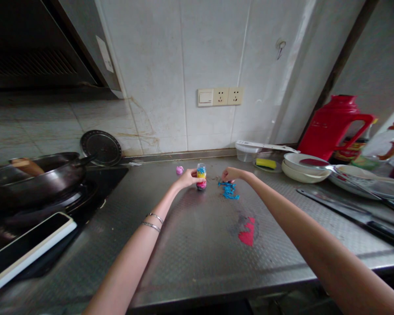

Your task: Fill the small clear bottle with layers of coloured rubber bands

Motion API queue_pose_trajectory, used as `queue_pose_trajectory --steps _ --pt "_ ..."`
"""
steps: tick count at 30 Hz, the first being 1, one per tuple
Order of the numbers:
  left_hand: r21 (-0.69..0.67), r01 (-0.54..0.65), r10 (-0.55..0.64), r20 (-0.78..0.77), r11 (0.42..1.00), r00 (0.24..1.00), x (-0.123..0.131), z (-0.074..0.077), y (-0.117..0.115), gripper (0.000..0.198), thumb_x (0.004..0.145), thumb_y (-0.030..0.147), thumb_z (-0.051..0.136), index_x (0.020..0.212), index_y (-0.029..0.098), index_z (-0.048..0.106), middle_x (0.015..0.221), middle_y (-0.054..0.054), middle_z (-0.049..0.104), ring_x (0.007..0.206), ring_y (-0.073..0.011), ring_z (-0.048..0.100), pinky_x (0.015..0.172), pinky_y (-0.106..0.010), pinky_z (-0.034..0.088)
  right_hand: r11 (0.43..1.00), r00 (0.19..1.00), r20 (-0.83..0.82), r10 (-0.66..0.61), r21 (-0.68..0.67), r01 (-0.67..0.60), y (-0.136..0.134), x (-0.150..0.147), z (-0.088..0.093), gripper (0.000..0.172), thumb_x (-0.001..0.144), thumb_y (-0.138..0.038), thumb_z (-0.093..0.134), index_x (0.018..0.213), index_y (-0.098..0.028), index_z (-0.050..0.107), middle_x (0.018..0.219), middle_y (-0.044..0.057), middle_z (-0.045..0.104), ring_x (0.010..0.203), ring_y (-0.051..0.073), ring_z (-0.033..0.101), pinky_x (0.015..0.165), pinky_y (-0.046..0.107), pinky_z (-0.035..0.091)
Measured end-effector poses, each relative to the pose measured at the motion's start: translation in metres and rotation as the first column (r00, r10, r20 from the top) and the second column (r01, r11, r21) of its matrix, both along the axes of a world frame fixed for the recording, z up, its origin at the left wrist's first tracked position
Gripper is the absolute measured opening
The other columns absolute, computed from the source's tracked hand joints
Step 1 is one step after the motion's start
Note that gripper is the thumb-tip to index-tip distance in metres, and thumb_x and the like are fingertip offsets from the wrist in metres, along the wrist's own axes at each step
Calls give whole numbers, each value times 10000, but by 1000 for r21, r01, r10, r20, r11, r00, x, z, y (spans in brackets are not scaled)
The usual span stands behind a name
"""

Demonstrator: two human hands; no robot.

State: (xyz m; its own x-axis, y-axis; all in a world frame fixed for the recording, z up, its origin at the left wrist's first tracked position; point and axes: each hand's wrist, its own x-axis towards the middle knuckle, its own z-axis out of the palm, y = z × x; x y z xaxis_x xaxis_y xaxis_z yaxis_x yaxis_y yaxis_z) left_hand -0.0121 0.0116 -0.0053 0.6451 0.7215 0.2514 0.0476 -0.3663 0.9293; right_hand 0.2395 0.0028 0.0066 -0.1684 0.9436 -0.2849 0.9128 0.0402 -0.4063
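Note:
My left hand [188,178] is closed round a small clear glass jar [201,171], which stands upright on the metal counter. Layers of blue, yellow, pink and dark filling show through the glass. Just right of the jar, a loose heap of blue, twisted strips [230,191] lies on the counter. My right hand [231,174] is at the far edge of this heap, fingers curled down and pressed together. Whatever is between those fingertips is hidden. A small pink-purple lump [179,170] sits to the left, behind my left hand.
A flat red patch [247,232] is nearer the front. At left are a wok [36,179] on the stove and a white-edged phone-like slab [29,249]. Bowls [304,170], a knife [335,203], a yellow sponge [265,163] and a red thermos [331,127] stand or lie at right.

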Motion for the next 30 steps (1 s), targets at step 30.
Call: queue_pose_trajectory --steps 30 --pt "-38 -12 12 16 999 1000 2 2 -2 365 583 233 726 900 94 608 922 -97 658 821 -159 608 797 -317 457 976 974 67 217 -3 -217 -48 6 8 485 554 -346 681 991 -155 592 846 38 657 630 128 586 500 180 419"
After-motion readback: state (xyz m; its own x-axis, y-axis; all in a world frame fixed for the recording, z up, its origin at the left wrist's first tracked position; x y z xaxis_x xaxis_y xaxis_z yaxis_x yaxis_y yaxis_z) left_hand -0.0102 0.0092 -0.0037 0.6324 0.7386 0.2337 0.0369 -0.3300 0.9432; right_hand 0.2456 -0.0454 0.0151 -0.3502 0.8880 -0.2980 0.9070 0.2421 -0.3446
